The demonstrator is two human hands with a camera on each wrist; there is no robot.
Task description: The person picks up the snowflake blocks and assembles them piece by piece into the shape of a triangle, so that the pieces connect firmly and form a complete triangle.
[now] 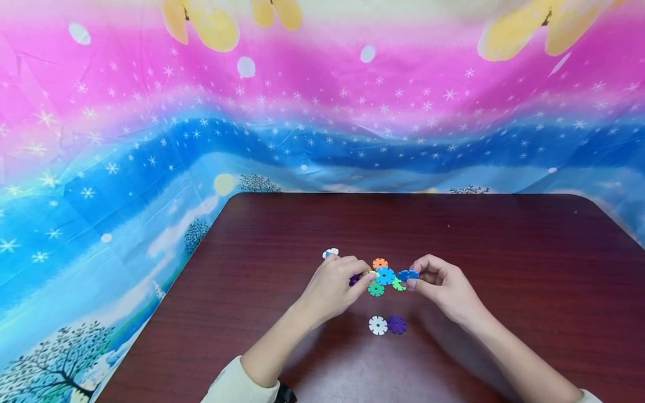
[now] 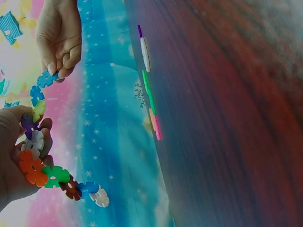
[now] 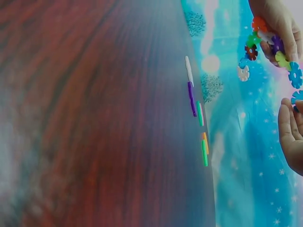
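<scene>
My left hand (image 1: 336, 285) grips a chain of notched plastic discs joined edge to edge. In the left wrist view the chain runs through a light blue disc (image 2: 37, 95), yellow, purple and white ones, an orange disc (image 2: 32, 168), green, brown, blue, and a white disc (image 2: 101, 197) at its hanging end. Between thumb and fingers, my right hand (image 1: 445, 285) pinches a single blue disc (image 1: 408, 274). That disc is close beside the chain's light blue end; a narrow gap shows between them in the right wrist view. Fingers hide part of the chain.
On the dark wooden table (image 1: 242, 336) lie a white disc (image 1: 378, 325) and a purple disc (image 1: 397, 324) side by side. Further back are a green disc (image 1: 375, 289), an orange disc (image 1: 380, 262) and a bright green disc (image 1: 399, 285). A patterned cloth (image 1: 322, 112) hangs behind.
</scene>
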